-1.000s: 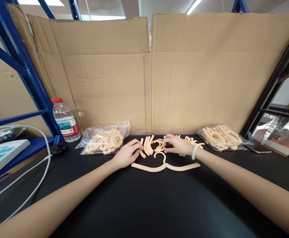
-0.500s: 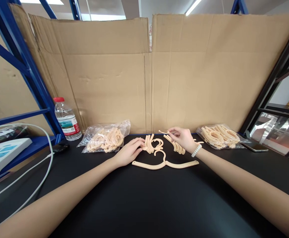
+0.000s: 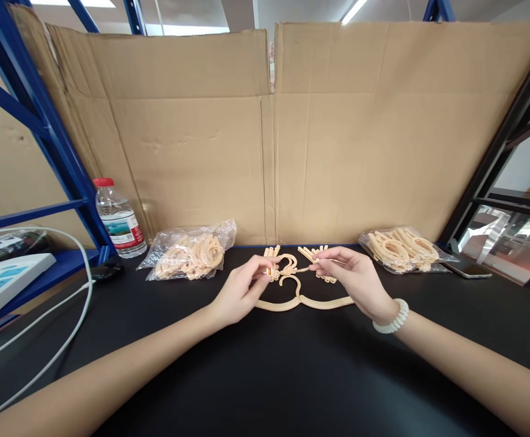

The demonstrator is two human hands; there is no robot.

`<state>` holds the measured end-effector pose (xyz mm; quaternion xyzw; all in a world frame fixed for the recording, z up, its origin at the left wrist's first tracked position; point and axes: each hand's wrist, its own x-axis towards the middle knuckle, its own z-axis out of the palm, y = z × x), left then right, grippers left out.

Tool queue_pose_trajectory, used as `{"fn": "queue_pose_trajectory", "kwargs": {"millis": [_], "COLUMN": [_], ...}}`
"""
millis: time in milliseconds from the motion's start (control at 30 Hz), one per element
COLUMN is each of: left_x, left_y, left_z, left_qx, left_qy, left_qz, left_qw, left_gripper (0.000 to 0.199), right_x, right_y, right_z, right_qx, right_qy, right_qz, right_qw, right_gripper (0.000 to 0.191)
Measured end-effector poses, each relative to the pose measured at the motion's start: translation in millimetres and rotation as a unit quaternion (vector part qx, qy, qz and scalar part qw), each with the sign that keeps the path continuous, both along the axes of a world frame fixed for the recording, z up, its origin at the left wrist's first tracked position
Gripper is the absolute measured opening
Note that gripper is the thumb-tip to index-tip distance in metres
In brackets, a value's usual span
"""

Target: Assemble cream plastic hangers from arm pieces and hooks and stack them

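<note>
My left hand (image 3: 243, 287) pinches a beige hanger piece (image 3: 268, 272) seen nearly end-on; most of it is hidden by the fingers. Between the thumb and fingers of my right hand (image 3: 358, 280) is a slim beige hanger arm (image 3: 304, 269), its tip pointing left. Below both hands lies a beige clothes hanger (image 3: 322, 303), a hook with two curved arms spread on the black table (image 3: 265, 370); its outer ends are partly covered by my hands. Behind it are loose hooks (image 3: 288, 261) and two fanned groups of hanger arms, partly hidden.
Clear bags of beige parts lie at the left (image 3: 189, 254) and right (image 3: 401, 249). A water bottle (image 3: 121, 221) stands at the back left, near a white cable (image 3: 92, 267). A phone (image 3: 467, 269) rests far right. A cardboard wall (image 3: 201, 152) closes the back.
My right hand has come nearer and lower with the hanger arm. My left hand has lifted a hanger piece from the left group and turned inward. The two hands are closer together.
</note>
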<state>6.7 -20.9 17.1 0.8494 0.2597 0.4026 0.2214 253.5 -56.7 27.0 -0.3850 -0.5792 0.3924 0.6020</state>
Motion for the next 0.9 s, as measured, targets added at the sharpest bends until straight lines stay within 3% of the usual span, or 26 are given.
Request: {"fn": "queue_pose_trajectory", "kwargs": {"millis": [100, 200, 367, 567, 667, 733, 900], "left_x": [14.0, 23.9, 30.1, 32.0, 34.4, 36.1, 37.7], "left_y": [-20.8, -30.0, -24.4, -19.5, -22.5, -25.6, -32.9], "left_z": [0.1, -3.8, -12.5, -14.2, -13.7, -12.9, -9.4], "left_qx": [-0.083, -0.14, -0.206, -0.3, -0.297, -0.284, -0.287], "left_qy": [-0.067, -0.091, -0.123, -0.17, -0.19, -0.221, -0.257], "left_qz": [-0.039, -0.038, -0.046, -0.049, -0.04, -0.043, -0.021], "left_qw": [0.994, 0.985, 0.97, 0.937, 0.935, 0.932, 0.923], "left_gripper": [0.01, 0.017, 0.012, 0.033, 0.038, 0.04, 0.04], "right_x": [2.0, 4.6, 6.1, 1.8, -1.5, -3.3, -4.7], "right_y": [-6.0, -9.4, -14.2, -23.9, -27.9, -29.3, -29.9], "right_z": [-5.4, -7.9, -11.1, -14.1, -13.5, -13.4, -15.3], "right_qx": [-0.032, -0.088, -0.113, -0.148, -0.171, -0.183, -0.179], "right_qy": [0.053, 0.096, 0.083, 0.112, 0.144, 0.156, 0.157], "right_qz": [0.018, 0.019, 0.021, 0.024, 0.049, 0.081, 0.113], "right_qw": [0.998, 0.991, 0.99, 0.982, 0.973, 0.967, 0.965], "right_gripper": [0.029, 0.035, 0.041, 0.056, 0.059, 0.054, 0.018]}}
